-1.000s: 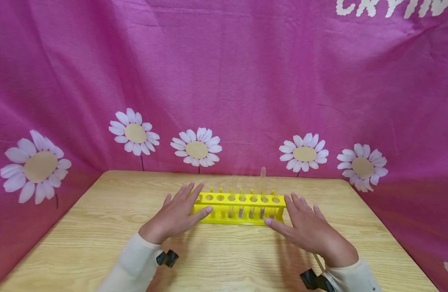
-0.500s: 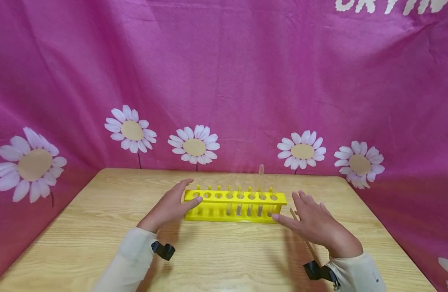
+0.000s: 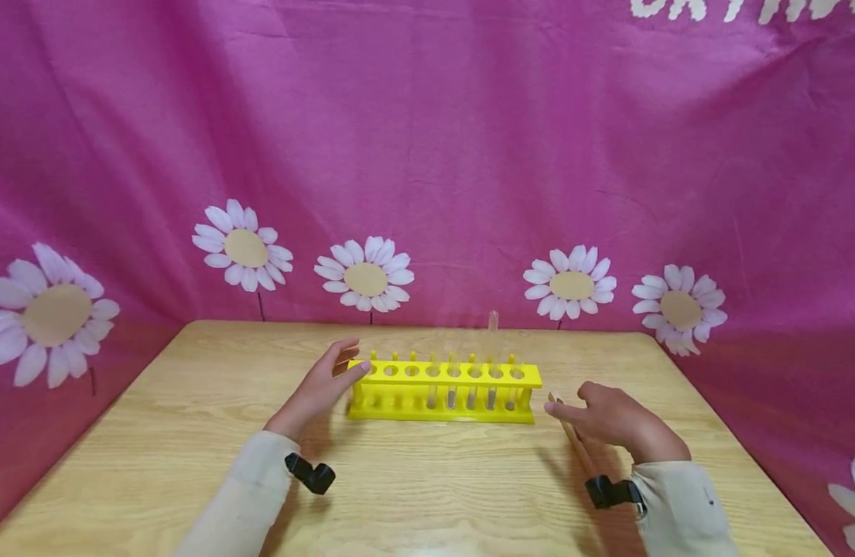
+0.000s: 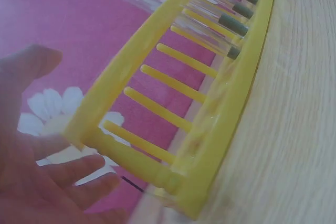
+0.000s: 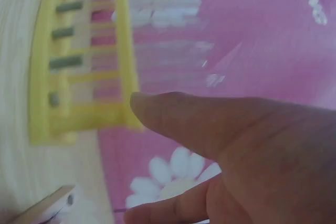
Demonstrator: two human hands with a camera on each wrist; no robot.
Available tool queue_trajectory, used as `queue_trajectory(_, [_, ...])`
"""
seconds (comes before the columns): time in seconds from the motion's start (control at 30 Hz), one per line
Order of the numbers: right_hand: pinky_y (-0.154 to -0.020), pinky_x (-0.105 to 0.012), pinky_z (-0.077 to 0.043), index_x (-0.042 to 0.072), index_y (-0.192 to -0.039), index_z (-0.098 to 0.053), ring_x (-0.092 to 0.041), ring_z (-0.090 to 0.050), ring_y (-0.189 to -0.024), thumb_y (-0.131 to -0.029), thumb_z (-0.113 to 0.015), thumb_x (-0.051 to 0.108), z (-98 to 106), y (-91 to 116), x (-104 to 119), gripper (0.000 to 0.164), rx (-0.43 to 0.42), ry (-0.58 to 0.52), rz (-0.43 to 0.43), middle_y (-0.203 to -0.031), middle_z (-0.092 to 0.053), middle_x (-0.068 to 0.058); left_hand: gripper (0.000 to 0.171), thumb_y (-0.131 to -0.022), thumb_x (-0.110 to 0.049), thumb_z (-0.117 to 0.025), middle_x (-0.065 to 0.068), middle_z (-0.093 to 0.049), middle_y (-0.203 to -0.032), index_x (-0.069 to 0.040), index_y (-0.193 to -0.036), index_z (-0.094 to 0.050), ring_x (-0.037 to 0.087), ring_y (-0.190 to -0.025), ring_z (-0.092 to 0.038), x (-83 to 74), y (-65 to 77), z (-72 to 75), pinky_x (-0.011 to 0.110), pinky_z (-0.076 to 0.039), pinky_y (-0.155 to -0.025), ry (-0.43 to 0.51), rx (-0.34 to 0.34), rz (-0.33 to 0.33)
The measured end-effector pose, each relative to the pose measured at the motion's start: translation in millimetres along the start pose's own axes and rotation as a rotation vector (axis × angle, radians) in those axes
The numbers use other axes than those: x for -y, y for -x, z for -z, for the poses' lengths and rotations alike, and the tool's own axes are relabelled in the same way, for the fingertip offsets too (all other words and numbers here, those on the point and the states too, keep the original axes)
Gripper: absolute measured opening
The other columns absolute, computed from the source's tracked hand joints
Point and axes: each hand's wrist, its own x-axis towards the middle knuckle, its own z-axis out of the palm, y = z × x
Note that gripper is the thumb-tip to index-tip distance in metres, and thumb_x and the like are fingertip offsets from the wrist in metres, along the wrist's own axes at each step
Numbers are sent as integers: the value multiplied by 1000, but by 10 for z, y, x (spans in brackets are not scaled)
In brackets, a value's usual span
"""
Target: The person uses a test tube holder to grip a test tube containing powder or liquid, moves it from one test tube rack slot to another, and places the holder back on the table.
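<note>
A yellow test tube rack (image 3: 444, 375) stands upright on the table. Several clear test tubes (image 3: 493, 340) fill its right part, one of them rising above the others. Grey-green matter (image 4: 233, 24) shows in the tube bottoms. My left hand (image 3: 319, 387) is at the rack's left end, thumb by the top bar and fingers loosely bent; whether it touches is unclear. Apart from the rack's right end, my right hand (image 3: 618, 418) hovers with thumb and forefinger spread. Below it lies a slim wooden tool (image 3: 579, 449), whose split-looking end (image 5: 65, 198) shows in the right wrist view.
The wood-grain table (image 3: 427, 487) reaches back to a pink cloth (image 3: 427, 155) printed with white daisies, which also hangs along both sides. Black wrist cameras (image 3: 314, 473) are strapped over the pale sleeves (image 3: 242, 495).
The rack slid slightly left early on. My left hand drew back along its left end. My right hand left the rack's right end, moving rightward and down over the wooden tool.
</note>
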Motion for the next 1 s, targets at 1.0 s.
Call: queue_trajectory(1.0, [-56,-32,-42,-2,-87,-57,-24,-50,-66,-83,-73,24,-268,-248,-271,31,22,44,-105,-73,-51,-10,58,-96,-43,-55,4,-34,-150,-25,-147,-35,23,-138,-29,456,-92,-222,43,-14,-117,455,87,-20])
